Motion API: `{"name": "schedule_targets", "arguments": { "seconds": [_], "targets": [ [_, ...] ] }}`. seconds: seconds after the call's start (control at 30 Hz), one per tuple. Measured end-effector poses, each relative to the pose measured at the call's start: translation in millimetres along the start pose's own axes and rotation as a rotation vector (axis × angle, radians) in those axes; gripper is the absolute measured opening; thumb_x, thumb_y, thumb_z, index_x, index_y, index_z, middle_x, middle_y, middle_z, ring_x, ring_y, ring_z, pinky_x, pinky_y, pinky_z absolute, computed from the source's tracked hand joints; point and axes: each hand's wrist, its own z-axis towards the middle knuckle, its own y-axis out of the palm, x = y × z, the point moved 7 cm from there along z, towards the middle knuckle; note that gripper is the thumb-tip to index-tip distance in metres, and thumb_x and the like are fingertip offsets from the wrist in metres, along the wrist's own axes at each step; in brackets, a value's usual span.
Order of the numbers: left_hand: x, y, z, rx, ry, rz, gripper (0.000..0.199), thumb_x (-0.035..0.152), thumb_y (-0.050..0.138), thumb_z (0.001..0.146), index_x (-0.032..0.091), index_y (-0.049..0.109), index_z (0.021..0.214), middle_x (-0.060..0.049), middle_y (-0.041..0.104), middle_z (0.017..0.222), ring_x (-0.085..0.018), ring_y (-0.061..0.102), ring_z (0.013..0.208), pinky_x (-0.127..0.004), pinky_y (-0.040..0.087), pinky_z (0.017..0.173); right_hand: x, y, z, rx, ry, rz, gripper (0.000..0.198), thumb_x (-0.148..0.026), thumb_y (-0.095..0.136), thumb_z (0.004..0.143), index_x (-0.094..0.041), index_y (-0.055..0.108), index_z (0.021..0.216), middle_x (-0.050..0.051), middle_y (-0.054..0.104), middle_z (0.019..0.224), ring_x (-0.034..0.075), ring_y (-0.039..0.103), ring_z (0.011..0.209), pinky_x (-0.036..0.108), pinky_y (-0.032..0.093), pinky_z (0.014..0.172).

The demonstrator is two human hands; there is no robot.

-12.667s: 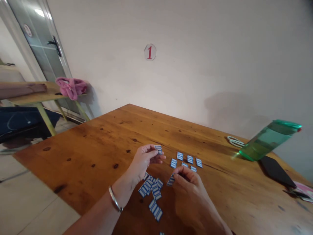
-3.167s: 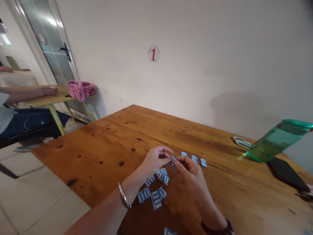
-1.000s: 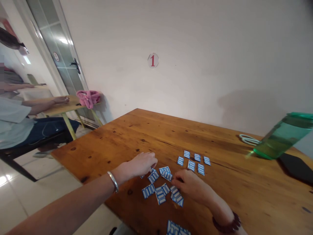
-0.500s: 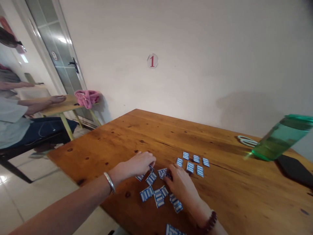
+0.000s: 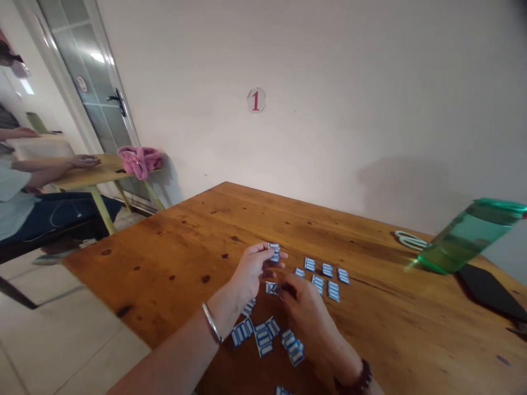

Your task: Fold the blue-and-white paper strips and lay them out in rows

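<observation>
Well left of the green bottle point(image 5: 469, 238), pinching one card point(image 5: 274, 252) in the left hand point(image 5: 250, 270) and curling the right hand point(image 5: 305, 304) beside another card point(image 5: 270, 288), impossible to tell whether gripping, could skew the laid-out cards point(image 5: 334, 291) nearer that bottle by sweeping too low.

Shared indoor seating room, exact kind unclear. Plaque point(image 5: 256, 101) reading "1" above wooden table point(image 5: 185, 230); seated person point(image 5: 16, 208) at second table point(image 5: 106, 165); glazed door point(image 5: 84, 60).
</observation>
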Motion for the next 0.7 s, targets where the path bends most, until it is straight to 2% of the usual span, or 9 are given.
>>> {"name": "schedule_targets", "arguments": {
  "seconds": [0.13, 0.23, 0.3, 0.37, 0.5, 0.7],
  "targets": [
    [-14.9, 1.5, 3.8, 0.012, -0.023, -0.179, 0.006, 0.015, 0.058, 0.069, 0.016, 0.053, 0.072, -0.005, 0.069, 0.077, -0.014, 0.063, 0.062, -0.023, 0.046, 0.052, 16.4, -19.7, 1.2, 0.144, 0.165, 0.414, 0.017, -0.030, 0.054, 0.074, -0.016, 0.061, 0.068, 0.001, 0.059, 0.063, 0.014, 0.049, 0.060, 0.025, 0.035, 0.057],
    [-21.5, -2.8, 3.1, 0.025, -0.021, -0.144, 0.007, 0.015, 0.061, 0.067, 0.014, 0.056, 0.073, -0.005, 0.068, 0.075, -0.013, 0.061, 0.063, -0.022, 0.046, 0.053, 26.3, -29.2, -3.4, 0.254, 0.278, 0.700, 0.022, -0.038, 0.061, 0.069, -0.016, 0.063, 0.069, 0.000, 0.058, 0.063, 0.012, 0.047, 0.058, 0.023, 0.035, 0.053],
    [-24.7, -4.7, 0.9, 0.036, -0.034, -0.090, 0.009, 0.016, 0.061, 0.065, 0.013, 0.058, 0.073, -0.004, 0.067, 0.072, -0.012, 0.060, 0.061, -0.021, 0.043, 0.051, 30.0, -32.5, -6.0, 0.317, 0.327, 0.803, 0.024, -0.039, 0.068, 0.062, -0.016, 0.063, 0.065, -0.002, 0.054, 0.057, 0.010, 0.042, 0.052, 0.021, 0.031, 0.049],
    [-27.4, -2.6, -1.7, 0.019, -0.053, -0.052, 0.010, 0.016, 0.061, 0.063, 0.014, 0.057, 0.073, -0.003, 0.066, 0.066, -0.012, 0.060, 0.059, -0.020, 0.042, 0.049, 31.7, -32.8, -6.9, 0.352, 0.350, 0.853, 0.025, -0.039, 0.071, 0.057, -0.017, 0.063, 0.062, -0.004, 0.051, 0.053, 0.009, 0.038, 0.049, 0.021, 0.029, 0.046],
    [-29.8, 6.3, -5.9, -0.036, -0.052, 0.013, 0.012, 0.018, 0.061, 0.061, 0.016, 0.055, 0.071, 0.001, 0.062, 0.060, -0.011, 0.057, 0.054, -0.021, 0.040, 0.049, 32.7, -27.8, -5.4, 0.333, 0.356, 0.876, 0.026, -0.039, 0.072, 0.056, -0.017, 0.062, 0.063, -0.002, 0.054, 0.057, 0.010, 0.042, 0.053, 0.022, 0.031, 0.050],
    [-29.9, 10.1, -8.0, -0.064, -0.006, 0.100, 0.014, 0.022, 0.064, 0.059, 0.014, 0.058, 0.069, 0.001, 0.060, 0.062, -0.011, 0.053, 0.057, -0.021, 0.038, 0.050, 34.1, -33.2, -7.4, 0.394, 0.359, 0.752, 0.024, -0.038, 0.069, 0.057, -0.018, 0.056, 0.059, -0.005, 0.046, 0.051, 0.008, 0.033, 0.047, 0.022, 0.025, 0.045]
  ]
}}
